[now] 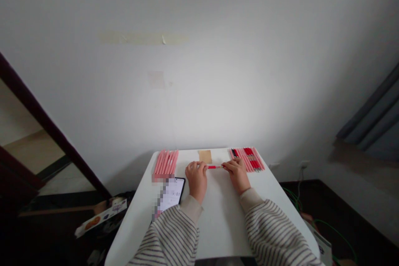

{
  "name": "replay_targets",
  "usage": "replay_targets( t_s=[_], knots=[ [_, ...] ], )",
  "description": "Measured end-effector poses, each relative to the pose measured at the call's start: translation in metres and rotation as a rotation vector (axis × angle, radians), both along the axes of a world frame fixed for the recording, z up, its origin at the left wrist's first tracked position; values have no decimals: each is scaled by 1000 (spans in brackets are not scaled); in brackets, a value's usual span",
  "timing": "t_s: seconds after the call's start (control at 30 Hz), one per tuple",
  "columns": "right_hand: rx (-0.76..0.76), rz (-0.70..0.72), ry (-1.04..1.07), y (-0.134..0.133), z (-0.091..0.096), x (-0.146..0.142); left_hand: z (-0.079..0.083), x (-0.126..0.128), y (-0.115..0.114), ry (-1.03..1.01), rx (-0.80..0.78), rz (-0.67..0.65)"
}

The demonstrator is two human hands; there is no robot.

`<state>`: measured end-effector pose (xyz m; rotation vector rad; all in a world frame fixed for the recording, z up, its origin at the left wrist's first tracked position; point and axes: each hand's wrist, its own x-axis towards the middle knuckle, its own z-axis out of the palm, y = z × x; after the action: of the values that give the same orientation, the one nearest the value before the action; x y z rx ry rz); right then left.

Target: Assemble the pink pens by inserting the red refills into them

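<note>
Between my two hands a slim red pen (212,167) is held level over the white table. My left hand (197,178) pinches its left end with curled fingers. At the other end, the fingertips of my right hand (236,172) are closed on the pen's narrow tip. Just beyond my right hand lies a row of pink and red pens (254,160), with a dark one among them. A bundle of pink pens (166,162) lies side by side to the left of my left hand. The fingers hide both ends of the held pen in part.
A tan square of paper (205,156) lies at the table's back edge. A phone (171,194) with a lit screen rests left of my left forearm, partly blurred out. The white table (222,220) stands against a wall (199,104). Green cables (294,199) run along the floor at right.
</note>
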<state>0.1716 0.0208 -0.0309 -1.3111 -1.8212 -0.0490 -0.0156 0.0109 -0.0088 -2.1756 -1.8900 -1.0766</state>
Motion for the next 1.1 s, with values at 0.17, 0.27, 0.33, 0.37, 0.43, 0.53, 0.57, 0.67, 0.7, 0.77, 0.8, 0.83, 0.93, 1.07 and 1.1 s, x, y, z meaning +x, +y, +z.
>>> replay_targets(
  t_s=[0.17,0.27,0.33,0.37,0.43,0.53,0.57,0.67,0.7,0.77,0.8,0.83,0.93,1.07,1.1],
  knots=[
    [16,-17,-12,1,-3,-1,2,0,-3,57,-15,40],
    [22,-21,-14,0,-3,-1,3,1,-4,75,-20,55],
    [29,-27,-19,0,-3,-1,4,1,-4,82,-23,60],
    [34,-30,-21,0,-3,-1,3,1,-4,84,-24,62],
    [39,-35,-25,-1,-3,-1,3,1,-3,89,-26,63],
    [33,-39,-29,-1,-3,-2,1,0,-2,92,-25,66],
    [30,-39,-28,-1,-2,-2,1,0,-2,92,-26,67],
    [22,-45,-25,-3,0,-3,2,0,-2,91,-40,64],
    [21,-49,-24,-3,0,-4,2,0,-2,89,-44,62],
    [24,-52,-25,-4,2,-4,3,1,-2,80,-48,63],
    [27,-52,-25,-4,2,-4,3,1,-2,75,-48,65],
    [30,-51,-24,-4,3,-4,4,1,-2,71,-49,67],
    [36,-48,-12,-4,2,-4,4,3,-3,52,-41,75],
    [32,-59,16,-3,0,-3,4,5,-4,0,1,66],
    [32,-64,24,-2,-1,-2,3,5,-4,-12,10,60]
  ],
)
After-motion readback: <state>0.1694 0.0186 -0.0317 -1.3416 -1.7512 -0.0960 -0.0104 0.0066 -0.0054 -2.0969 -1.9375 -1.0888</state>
